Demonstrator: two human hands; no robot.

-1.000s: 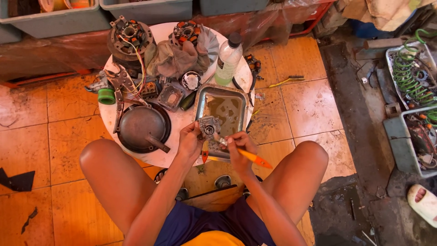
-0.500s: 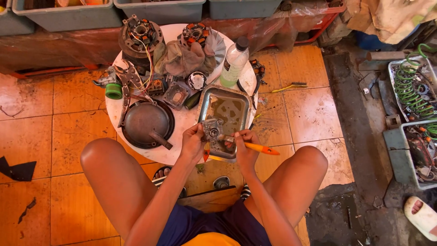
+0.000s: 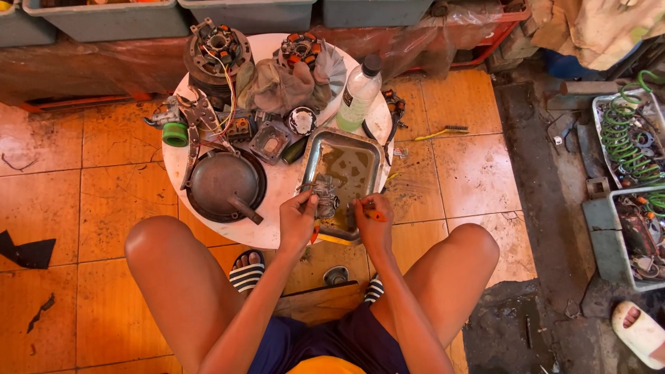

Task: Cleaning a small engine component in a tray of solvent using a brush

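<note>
Shifted since half a second ago: right hand (image 3: 373, 223) drawn in closer, orange-handled tool (image 3: 374, 214) now angled toward the small grey metal engine part (image 3: 325, 201) instead of sticking out sideways. Left hand (image 3: 298, 220) closed around that part, held over the near end of the shallow rectangular metal tray (image 3: 379, 154) on the round white table (image 3: 277, 190). Right hand gripping the tool (tip hidden). Seemingly mid-cleaning; part not yet set down, oily liquid pooled in tray. Otherwise unchanged: dark round pan (image 3: 225, 183), clear plastic bottle (image 3: 358, 93).

Orange tool (image 3: 375, 214), grey part (image 3: 325, 197), striped sandals (image 3: 247, 271).
</note>
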